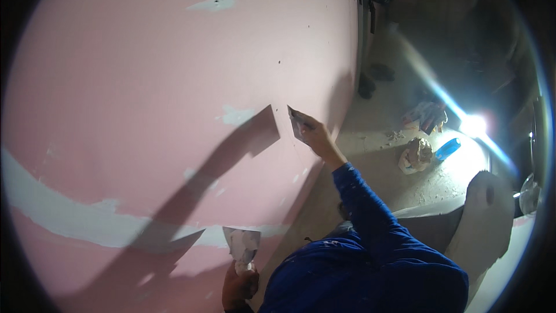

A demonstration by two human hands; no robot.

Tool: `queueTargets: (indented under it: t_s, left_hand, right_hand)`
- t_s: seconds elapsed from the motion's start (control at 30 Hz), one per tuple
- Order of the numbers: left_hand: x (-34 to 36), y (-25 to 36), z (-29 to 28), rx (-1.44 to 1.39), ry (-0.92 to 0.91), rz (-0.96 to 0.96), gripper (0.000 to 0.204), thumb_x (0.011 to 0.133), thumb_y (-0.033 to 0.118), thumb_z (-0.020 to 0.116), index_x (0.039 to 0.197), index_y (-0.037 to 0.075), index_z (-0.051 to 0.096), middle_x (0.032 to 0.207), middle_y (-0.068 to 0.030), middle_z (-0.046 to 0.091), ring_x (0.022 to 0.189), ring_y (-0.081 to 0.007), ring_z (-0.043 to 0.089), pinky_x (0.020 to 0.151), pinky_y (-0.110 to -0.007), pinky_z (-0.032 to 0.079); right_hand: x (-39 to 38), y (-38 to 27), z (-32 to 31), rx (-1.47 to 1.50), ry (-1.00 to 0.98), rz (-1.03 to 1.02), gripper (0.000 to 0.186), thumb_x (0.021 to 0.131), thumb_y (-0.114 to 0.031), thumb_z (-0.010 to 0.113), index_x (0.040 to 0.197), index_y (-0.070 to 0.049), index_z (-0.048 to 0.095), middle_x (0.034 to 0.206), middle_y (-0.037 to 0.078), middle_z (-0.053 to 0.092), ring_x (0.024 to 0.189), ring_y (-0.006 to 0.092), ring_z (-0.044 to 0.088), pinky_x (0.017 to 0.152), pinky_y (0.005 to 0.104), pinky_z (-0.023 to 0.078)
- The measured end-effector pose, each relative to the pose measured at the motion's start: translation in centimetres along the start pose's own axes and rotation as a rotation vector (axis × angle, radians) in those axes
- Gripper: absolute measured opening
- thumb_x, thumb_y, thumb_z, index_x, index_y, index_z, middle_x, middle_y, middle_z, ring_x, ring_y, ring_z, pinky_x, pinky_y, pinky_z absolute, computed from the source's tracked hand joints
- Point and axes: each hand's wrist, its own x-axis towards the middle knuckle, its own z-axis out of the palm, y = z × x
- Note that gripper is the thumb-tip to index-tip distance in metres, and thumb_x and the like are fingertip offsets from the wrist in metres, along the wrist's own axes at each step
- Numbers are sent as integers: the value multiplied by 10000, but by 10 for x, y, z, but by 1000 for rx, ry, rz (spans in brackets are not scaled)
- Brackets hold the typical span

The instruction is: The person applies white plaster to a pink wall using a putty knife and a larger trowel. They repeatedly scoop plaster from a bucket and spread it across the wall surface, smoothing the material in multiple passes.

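Observation:
My right hand (315,137) is raised to the pink wallboard (145,64) and closed round a putty knife (296,125). Its blade is close to the wall beside a small dark screw spot (277,110); whether it touches cannot be told. Lower down, my left hand (240,285) grips a second, wide-bladed putty knife (243,243). White filler lies on that blade. A broad band of white filler (75,218) crosses the lower wall, and smaller patches (236,116) dot the board. Shadows of my arm and knife fall across it.
A bright work light (474,126) shines from the floor at the right. Near it are an open bag (416,156), a blue object (447,149) and a crumpled package (425,117). Debris (395,135) dots the floor. A pale, torn-edged sheet (483,226) stands at lower right.

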Motion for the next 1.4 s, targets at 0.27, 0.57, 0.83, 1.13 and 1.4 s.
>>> queueTargets:
  t_s: [0.27, 0.57, 0.83, 1.13, 1.4]
  left_hand:
    - [16, 9, 82, 412, 421, -118, 280, 1077, 299, 485, 1242, 124, 627, 609, 62, 433, 463, -77, 408, 406, -267, 308]
    - [20, 1, 94, 980, 430, 100, 298, 1074, 276, 480, 1262, 88, 613, 618, 27, 469, 475, -96, 423, 438, -271, 327]
    - [15, 33, 100, 548, 503, -315, 505, 1038, 510, 539, 772, 85, 598, 585, 14, 493, 524, -119, 481, 486, -314, 358]
    - [15, 22, 81, 66, 135, -48, 428, 897, 113, 703, 1215, 1, 440, 731, -80, 549, 478, -153, 518, 362, -276, 418]
    - [4, -4, 80, -21, 287, 6, 337, 931, 230, 670, 1153, -4, 574, 682, -44, 558, 491, -141, 519, 423, -284, 405]
  right_hand:
    - [10, -8, 67, -287, 180, -246, 681, 836, 130, 531, 1496, -31, 483, 1352, 217, 522, 1208, 420, 510, 1062, 483, 460]
    - [-14, -22, 42, -96, 86, -216, 646, 856, 172, 482, 1468, -34, 524, 1292, 229, 570, 1204, 418, 548, 1055, 466, 470]
    - [-5, -38, 56, -255, 18, -87, 694, 857, 96, 567, 1511, -128, 501, 1343, 189, 538, 1190, 397, 533, 1030, 472, 471]
    - [45, -2, 0, -159, 28, -151, 232, 908, -94, 664, 1104, -147, 776, 914, 143, 755, 795, 349, 728, 737, 417, 578]
    - [76, -10, -36, -124, -88, 165, 271, 957, -162, 698, 1165, 7, 740, 962, 132, 785, 844, 162, 712, 774, 327, 570]
